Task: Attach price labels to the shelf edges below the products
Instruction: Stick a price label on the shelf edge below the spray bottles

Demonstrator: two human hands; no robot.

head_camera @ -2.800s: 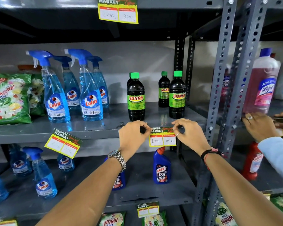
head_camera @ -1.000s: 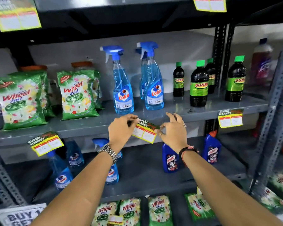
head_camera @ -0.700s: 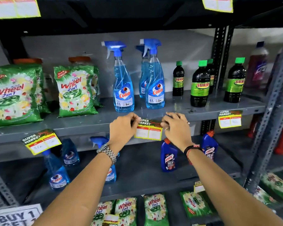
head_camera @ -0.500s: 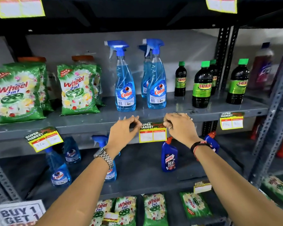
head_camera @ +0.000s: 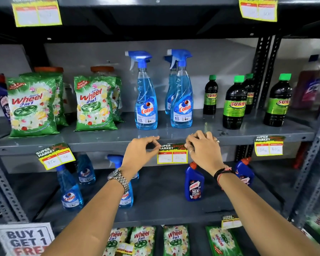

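Four Sunny bottles [head_camera: 234,104], five price labels [head_camera: 172,153], two hands [head_camera: 139,154].

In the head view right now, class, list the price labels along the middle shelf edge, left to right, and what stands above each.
Tilted label under Wheel packs → held label under Colin sprays → right label under Sunny bottles.

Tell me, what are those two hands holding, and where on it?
A price label, pinched at its top corners: left hand on the left corner, right hand on the right, against the shelf edge.
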